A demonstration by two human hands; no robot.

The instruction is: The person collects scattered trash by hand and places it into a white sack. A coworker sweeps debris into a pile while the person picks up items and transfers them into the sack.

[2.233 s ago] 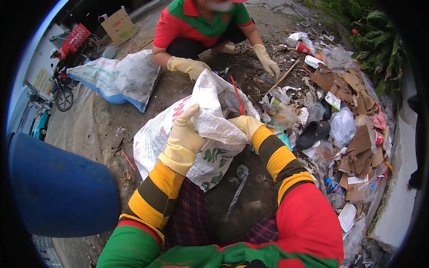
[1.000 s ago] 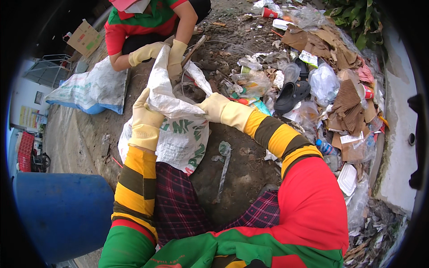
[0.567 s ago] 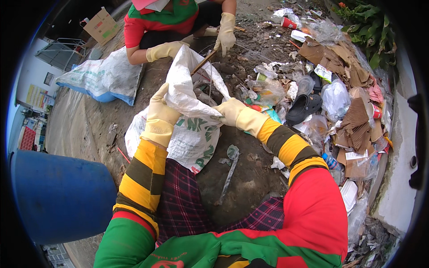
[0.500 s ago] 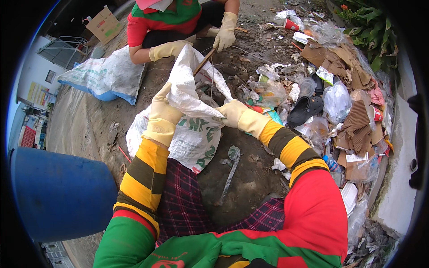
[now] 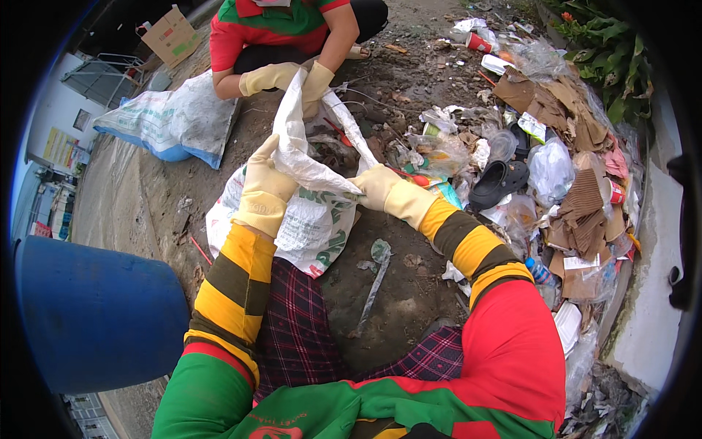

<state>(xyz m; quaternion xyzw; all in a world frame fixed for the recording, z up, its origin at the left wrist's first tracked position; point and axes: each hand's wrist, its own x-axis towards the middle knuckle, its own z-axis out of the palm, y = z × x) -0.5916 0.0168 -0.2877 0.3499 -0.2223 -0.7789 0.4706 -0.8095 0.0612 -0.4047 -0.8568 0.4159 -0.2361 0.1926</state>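
Observation:
A white woven sack with green and red print stands in front of me, its mouth held wide. My left hand, in a cream rubber glove, grips the rim on the left side. Gloved the same way, my right hand pinches the rim on the right. Across from me a crouching person in a red and green shirt has both gloved hands at the far rim. That person's right-side hand reaches into the sack's mouth; its fingers are partly hidden. Some litter shows inside the opening.
A heap of litter spreads along the right, with cardboard, a black clog and a clear plastic bag. A blue barrel stands at left. Behind it lies a filled white sack. A low wall borders the right.
The other person's hand went from above the sack down into its mouth, and the brown stick it held is no longer visible. My hands keep their grip almost unmoved.

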